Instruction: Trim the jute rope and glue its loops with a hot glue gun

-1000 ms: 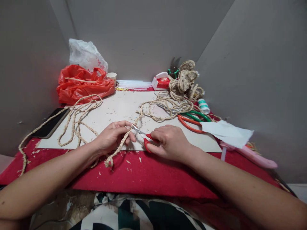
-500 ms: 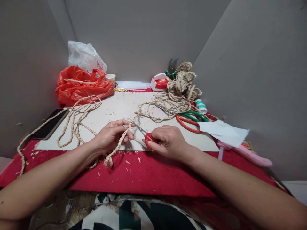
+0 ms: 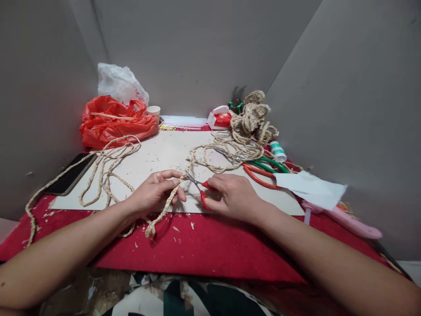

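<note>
A braided straw rope (image 3: pixel 169 201) runs through the fingers of my left hand (image 3: pixel 159 189), its knotted end hanging toward the table's front edge. My right hand (image 3: pixel 232 196) grips small scissors with red handles (image 3: pixel 204 197). Their blades are parted, with the tips at the rope just beside my left fingertips. Beyond my hands, the rope continues into loose loops on the white board (image 3: pixel 164 151). More rope loops (image 3: pixel 105 171) lie to the left of my left hand.
Around the board are a red plastic bag (image 3: pixel 115 127), a paper cup (image 3: pixel 153 111), a dark phone (image 3: pixel 70 175), a rope bundle (image 3: pixel 253 116), large orange-handled scissors (image 3: pixel 259 177), white paper (image 3: pixel 312 188) and a pink glue gun (image 3: pixel 351 221). Straw scraps dot the red cloth (image 3: pixel 197 250).
The small scissors' handles have spread apart and their blades have opened at the rope. My left hand still holds the rope. The whole view has shifted slightly.
</note>
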`<state>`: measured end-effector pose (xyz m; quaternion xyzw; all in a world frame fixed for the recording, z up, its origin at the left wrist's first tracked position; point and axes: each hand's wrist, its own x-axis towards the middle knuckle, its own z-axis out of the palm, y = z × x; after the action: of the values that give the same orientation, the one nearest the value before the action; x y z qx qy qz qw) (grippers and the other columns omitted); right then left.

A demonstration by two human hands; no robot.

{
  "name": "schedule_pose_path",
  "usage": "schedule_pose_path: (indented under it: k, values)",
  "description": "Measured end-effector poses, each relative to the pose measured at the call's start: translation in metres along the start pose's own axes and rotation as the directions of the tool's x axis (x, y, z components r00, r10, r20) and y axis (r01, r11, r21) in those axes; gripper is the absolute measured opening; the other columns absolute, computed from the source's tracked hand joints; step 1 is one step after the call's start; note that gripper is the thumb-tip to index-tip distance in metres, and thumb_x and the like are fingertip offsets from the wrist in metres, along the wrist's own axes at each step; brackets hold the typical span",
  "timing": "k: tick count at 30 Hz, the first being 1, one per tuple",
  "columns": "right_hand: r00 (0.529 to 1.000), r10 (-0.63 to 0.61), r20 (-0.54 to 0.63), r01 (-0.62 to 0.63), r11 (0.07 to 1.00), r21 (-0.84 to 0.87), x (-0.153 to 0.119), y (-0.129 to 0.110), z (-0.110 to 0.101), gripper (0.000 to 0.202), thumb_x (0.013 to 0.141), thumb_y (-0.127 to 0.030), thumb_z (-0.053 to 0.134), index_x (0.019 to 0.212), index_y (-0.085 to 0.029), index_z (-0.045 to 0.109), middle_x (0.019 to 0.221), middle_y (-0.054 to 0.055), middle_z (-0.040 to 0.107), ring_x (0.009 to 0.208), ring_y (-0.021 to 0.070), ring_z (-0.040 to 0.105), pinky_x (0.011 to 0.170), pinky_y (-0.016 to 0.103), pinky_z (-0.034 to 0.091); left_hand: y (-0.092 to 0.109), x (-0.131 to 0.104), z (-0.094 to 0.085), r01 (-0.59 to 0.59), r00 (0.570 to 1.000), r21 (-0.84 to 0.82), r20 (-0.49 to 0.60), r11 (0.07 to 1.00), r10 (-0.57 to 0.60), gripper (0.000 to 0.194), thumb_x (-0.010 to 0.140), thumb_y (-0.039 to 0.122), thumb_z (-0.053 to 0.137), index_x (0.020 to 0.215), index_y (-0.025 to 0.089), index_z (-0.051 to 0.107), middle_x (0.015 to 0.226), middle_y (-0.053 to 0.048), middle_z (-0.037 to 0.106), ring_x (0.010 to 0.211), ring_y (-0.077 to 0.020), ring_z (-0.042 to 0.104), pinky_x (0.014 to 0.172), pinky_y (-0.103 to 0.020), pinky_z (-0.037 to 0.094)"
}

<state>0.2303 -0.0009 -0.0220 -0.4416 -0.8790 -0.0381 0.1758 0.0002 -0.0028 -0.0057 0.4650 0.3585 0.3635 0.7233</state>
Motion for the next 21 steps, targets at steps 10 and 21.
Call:
schedule_pose_path:
  k: [10, 21]
  values:
    - [0.999, -0.049, -0.021, 0.049, 0.999, -0.006, -0.0002, -0.0075, -0.0036, 0.03, 0.08, -0.039, 0.053, 0.062, -0.017, 0.061, 0.058, 0.003, 0.061, 0.053, 0.0128, 0.047, 0.056, 0.027, 0.023, -0.0031, -0.0014, 0.0053, 0.017, 0.998, 0.103, -0.065, 0.995, -0.01, 0.025, 0.077, 0.033, 0.069, 0.093, 0.016, 0.06, 0.058, 0.0, 0.067, 0.043, -0.0076, 0.05, 0.045, -0.018, 0.034]
    - [0.99, -0.127, -0.054, 0.13, 0.991, 0.043, -0.0053, -0.0044, 0.0008, 0.033, 0.082, -0.034, 0.054, 0.054, -0.017, 0.055, 0.05, 0.001, 0.054, 0.048, 0.0109, 0.039, 0.054, 0.027, 0.018, -0.0006, -0.0034, 0.0093, -0.003, 0.985, 0.183, -0.172, 0.983, 0.035, 0.015, 0.077, 0.029, 0.068, 0.075, 0.014, 0.069, 0.054, 0.0, 0.064, 0.043, -0.0063, 0.046, 0.047, -0.018, 0.033]
